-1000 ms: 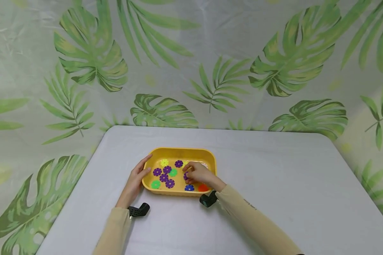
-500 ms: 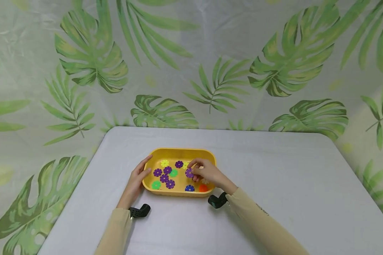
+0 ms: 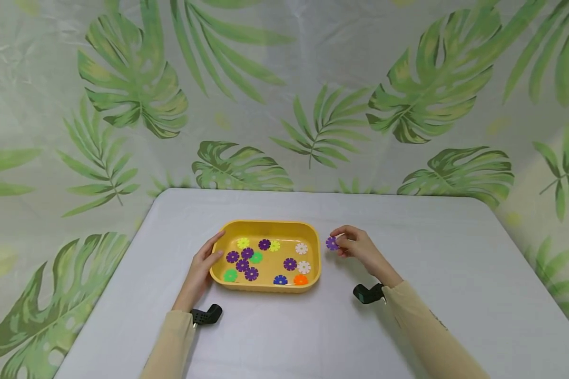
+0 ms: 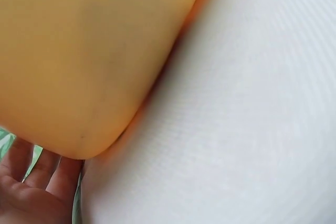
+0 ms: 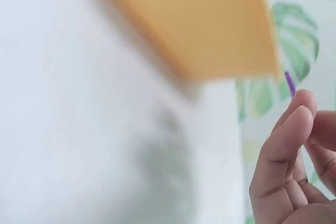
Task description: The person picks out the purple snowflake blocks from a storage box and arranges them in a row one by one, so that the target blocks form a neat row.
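A yellow plastic tray (image 3: 265, 288) lies on the table with several notched, flower-shaped building discs in it. My left hand (image 3: 200, 271) holds the tray's left end, thumb over the rim. In the left wrist view, fingers (image 4: 63, 174) of that hand lie along the tray's outer wall (image 4: 94, 77). My right hand (image 3: 360, 250) pinches a purple building disc (image 3: 331, 243) between thumb and fingertips, just right of the tray. Only a thin purple edge of this disc (image 5: 290, 84) shows past the fingertips in the right wrist view.
Inside the tray, purple discs (image 3: 242, 265) cluster at the left, with green and yellow ones nearby. White discs (image 3: 301, 248), an orange disc (image 3: 301, 280) and a blue one lie toward the right. A white cloth covers the table (image 3: 431, 252); a leaf-print curtain (image 3: 322, 105) hangs behind.
My right hand has lifted a purple disc out of the tray and moved right, past the tray's edge. The white discs are uncovered. My left hand stays at the tray.
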Action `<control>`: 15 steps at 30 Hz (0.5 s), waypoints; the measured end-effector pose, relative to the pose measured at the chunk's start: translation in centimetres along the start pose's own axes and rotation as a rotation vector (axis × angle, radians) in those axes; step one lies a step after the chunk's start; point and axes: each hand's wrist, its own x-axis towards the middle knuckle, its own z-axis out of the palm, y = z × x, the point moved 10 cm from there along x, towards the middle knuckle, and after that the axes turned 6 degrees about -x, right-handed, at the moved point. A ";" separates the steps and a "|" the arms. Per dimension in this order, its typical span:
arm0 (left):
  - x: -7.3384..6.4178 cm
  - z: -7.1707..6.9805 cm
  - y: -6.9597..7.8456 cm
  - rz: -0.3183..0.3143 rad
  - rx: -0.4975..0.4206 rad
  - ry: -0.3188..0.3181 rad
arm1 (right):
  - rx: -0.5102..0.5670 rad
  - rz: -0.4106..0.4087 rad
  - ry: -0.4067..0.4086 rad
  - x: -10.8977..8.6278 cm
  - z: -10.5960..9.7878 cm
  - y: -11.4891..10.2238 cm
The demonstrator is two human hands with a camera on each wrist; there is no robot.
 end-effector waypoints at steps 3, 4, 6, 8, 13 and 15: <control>-0.1 -0.1 0.1 0.001 -0.001 0.004 | -0.005 0.039 0.017 0.0 -0.9 1.8; 0.0 -0.1 0.0 0.001 -0.001 0.005 | -0.014 0.051 0.019 0.0 -1.0 2.3; 0.0 0.0 0.0 -0.001 -0.005 0.004 | -0.035 0.066 0.025 0.1 -1.2 3.0; 0.0 0.0 0.0 -0.001 -0.010 0.003 | -0.075 0.071 0.017 0.2 -1.1 3.4; 0.0 0.0 -0.1 0.006 -0.015 0.001 | -0.137 0.107 -0.022 0.5 -0.2 4.1; 0.0 0.0 -0.1 0.010 -0.016 0.001 | -0.156 0.120 -0.028 0.5 0.1 4.1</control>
